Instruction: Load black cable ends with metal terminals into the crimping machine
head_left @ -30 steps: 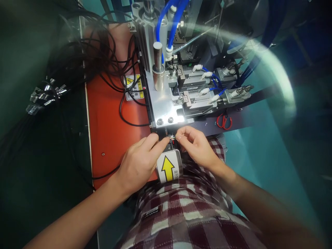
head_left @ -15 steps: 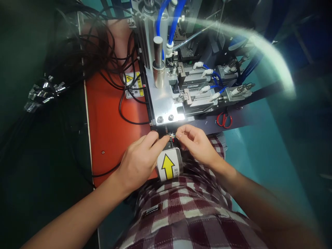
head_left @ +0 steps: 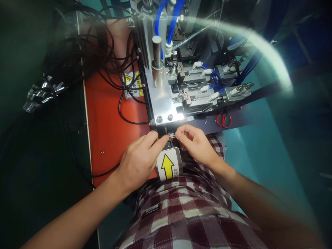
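Between my fingertips, at the front end of the machine's track, sits a small metallic part (head_left: 172, 135) with a bit of red below it. Its exact kind is too small to make out. My left hand (head_left: 140, 157) reaches in from the left, index finger stretched to the part's left side and the other fingers curled. From the right, my right hand (head_left: 194, 141) pinches thumb and forefinger together at the part's right side. Just below the part is a white label with a yellow arrow (head_left: 168, 166). A bright metal plate (head_left: 166, 103) of the machine stands just beyond my fingers.
Pneumatic cylinders (head_left: 194, 83) with blue hoses fill the machine's right side. Red-handled scissors (head_left: 224, 120) lie on its dark edge. Black cables (head_left: 114, 69) run across the orange panel (head_left: 111, 138) on the left. A bundle of metal-ended connectors (head_left: 44, 91) hangs at far left.
Both hands stay at the small part with almost no visible movement. The whole view has shifted very slightly.
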A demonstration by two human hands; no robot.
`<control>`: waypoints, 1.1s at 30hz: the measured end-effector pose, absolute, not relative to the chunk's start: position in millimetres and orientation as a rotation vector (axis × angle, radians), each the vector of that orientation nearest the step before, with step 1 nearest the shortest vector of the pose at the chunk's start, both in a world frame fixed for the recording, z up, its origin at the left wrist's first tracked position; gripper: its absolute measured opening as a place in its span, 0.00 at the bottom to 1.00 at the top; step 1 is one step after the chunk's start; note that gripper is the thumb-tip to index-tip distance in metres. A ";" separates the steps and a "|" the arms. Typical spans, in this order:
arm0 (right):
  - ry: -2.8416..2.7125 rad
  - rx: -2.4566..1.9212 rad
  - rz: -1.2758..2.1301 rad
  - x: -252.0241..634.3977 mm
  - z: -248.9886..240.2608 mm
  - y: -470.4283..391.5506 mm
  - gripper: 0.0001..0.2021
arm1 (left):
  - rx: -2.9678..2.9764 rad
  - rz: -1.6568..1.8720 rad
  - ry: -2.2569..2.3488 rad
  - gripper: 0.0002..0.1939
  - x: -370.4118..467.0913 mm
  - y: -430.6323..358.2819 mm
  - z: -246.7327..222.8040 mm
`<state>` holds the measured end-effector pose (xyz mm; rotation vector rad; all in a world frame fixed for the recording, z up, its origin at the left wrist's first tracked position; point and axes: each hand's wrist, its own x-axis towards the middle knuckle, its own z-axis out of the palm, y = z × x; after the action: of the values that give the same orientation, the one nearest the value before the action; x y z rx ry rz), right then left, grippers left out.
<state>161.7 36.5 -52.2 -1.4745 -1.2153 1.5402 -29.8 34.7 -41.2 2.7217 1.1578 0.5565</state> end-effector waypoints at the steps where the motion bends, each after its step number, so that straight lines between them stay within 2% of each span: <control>1: -1.199 -1.482 1.555 161.4 -51.5 36.6 0.10 | 2.724 0.557 1.156 0.15 -29.8 34.6 -41.3; 5: -1.167 -1.481 1.588 160.5 -51.6 35.4 0.10 | 2.721 0.577 1.150 0.15 -29.6 34.9 -41.6; 13: -1.414 -1.452 1.244 160.3 -62.1 28.5 0.07 | 2.699 0.574 1.159 0.15 -29.2 34.5 -40.9; 23: -1.063 -1.484 1.691 158.8 -51.0 36.0 0.10 | 2.699 0.556 1.158 0.15 -29.4 34.2 -41.7; 28: -1.290 -1.566 1.370 156.5 -49.7 33.3 0.08 | 2.747 0.533 1.157 0.15 -29.7 33.8 -41.7; 33: -1.138 -1.550 1.600 161.2 -55.4 36.2 0.07 | 2.773 0.521 1.147 0.15 -29.2 34.5 -40.8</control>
<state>161.2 36.2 -55.4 -1.5498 -1.1385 1.5999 -29.2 34.5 -40.8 2.7730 1.1473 0.5206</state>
